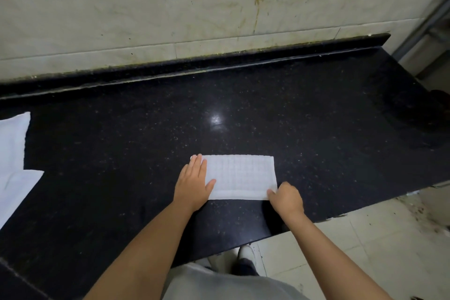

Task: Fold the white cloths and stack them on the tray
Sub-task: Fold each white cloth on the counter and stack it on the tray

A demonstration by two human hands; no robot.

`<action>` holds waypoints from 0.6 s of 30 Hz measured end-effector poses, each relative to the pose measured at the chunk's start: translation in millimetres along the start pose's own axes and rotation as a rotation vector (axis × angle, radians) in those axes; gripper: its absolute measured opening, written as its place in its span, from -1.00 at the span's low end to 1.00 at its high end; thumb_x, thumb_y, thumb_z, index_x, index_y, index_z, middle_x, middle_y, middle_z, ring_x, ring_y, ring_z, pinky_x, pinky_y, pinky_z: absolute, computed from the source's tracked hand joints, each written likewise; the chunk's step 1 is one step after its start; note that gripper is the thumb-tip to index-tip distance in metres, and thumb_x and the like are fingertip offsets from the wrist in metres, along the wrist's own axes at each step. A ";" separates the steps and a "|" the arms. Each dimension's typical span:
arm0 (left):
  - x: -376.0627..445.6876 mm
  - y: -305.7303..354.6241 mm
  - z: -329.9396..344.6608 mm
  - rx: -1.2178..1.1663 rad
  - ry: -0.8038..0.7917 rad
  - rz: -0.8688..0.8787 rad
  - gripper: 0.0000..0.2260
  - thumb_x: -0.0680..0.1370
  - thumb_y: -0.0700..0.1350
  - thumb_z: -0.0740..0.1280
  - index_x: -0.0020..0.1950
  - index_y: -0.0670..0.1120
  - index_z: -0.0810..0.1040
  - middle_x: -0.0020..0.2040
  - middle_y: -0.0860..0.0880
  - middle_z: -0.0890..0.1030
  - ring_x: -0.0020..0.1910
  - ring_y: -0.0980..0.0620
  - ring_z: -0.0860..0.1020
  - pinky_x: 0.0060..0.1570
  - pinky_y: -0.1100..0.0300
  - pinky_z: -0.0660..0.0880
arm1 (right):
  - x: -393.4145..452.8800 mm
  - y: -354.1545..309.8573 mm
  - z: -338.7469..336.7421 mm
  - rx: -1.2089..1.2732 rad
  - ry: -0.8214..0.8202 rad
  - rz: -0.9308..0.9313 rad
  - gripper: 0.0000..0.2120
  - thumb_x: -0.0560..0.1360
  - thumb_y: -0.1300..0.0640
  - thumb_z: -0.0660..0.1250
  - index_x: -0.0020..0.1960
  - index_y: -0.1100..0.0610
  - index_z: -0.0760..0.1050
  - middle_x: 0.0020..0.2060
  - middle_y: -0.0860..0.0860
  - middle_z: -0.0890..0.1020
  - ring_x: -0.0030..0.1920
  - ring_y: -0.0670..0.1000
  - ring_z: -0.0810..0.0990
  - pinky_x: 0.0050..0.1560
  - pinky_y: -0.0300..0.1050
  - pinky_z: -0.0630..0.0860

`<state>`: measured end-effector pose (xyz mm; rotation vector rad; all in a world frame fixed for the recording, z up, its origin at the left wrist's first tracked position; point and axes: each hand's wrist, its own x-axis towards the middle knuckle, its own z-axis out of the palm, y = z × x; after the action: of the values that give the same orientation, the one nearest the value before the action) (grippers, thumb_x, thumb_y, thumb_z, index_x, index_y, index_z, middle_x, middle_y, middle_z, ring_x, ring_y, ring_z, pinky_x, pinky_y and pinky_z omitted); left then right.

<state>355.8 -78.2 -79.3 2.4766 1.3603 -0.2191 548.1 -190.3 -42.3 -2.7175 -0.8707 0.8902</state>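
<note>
Cloth: a white folded cloth [241, 176] lies flat on the black counter [121, 143], near its front edge.
Your left hand: your left hand [193, 181] lies flat with straight fingers, pressing on the cloth's left end.
Your right hand: your right hand [286, 198] has its fingers curled, pinching the cloth's near right corner.
Other cloths: more white cloths [13, 161] lie far to the left of the folded cloth, at the counter's left edge, partly out of view.
Wall: a pale tiled wall [170, 7] rises behind the counter.
</note>
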 end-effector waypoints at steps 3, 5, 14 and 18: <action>1.7 -2.7 5.5 0.046 -0.025 0.013 -0.14 0.29 0.22 -0.45 0.52 -0.15 -0.12 0.55 -0.10 -0.11 0.53 -0.05 -0.13 0.49 0.06 -0.16 | -0.4 -3.6 -2.5 0.025 -0.028 0.035 -0.70 0.54 0.11 0.22 0.12 0.34 0.41 0.11 0.22 0.54 0.09 0.18 0.53 -0.10 -0.10 0.41; 1.3 -3.0 5.4 0.013 -0.004 0.018 -0.14 0.31 0.22 -0.42 0.52 -0.16 -0.08 0.55 -0.11 -0.07 0.53 -0.06 -0.10 0.49 0.05 -0.15 | -2.1 -5.2 -4.4 0.035 -0.033 0.040 -0.74 0.53 0.14 0.23 0.09 0.33 0.43 0.07 0.21 0.55 0.04 0.16 0.53 -0.15 -0.13 0.37; -6.0 -16.9 -16.8 -0.205 0.167 -0.139 -0.29 0.46 0.20 -0.26 0.51 -0.18 0.02 0.55 -0.09 0.02 0.53 -0.04 -0.10 0.49 0.05 -0.14 | -34.5 -71.3 -11.8 0.448 0.155 -0.329 -0.72 0.41 0.31 0.28 -0.38 0.10 0.25 -0.45 -0.05 0.37 -0.43 -0.11 0.32 -0.45 -0.39 0.30; -29.5 -53.0 -27.1 -0.223 0.237 -0.291 -0.51 0.62 -0.02 0.06 0.50 -0.19 0.07 0.54 -0.11 0.04 0.53 -0.05 -0.08 0.49 0.03 -0.09 | -48.8 -112.3 23.6 0.319 0.029 -0.521 -0.86 0.47 0.25 0.26 -0.23 0.16 0.32 -0.36 -0.02 0.42 -0.34 -0.05 0.37 -0.32 -0.23 0.29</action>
<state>294.9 -65.9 -55.8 2.1682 1.7368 0.1623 448.3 -126.9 -2.5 -2.0808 -1.2286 0.7890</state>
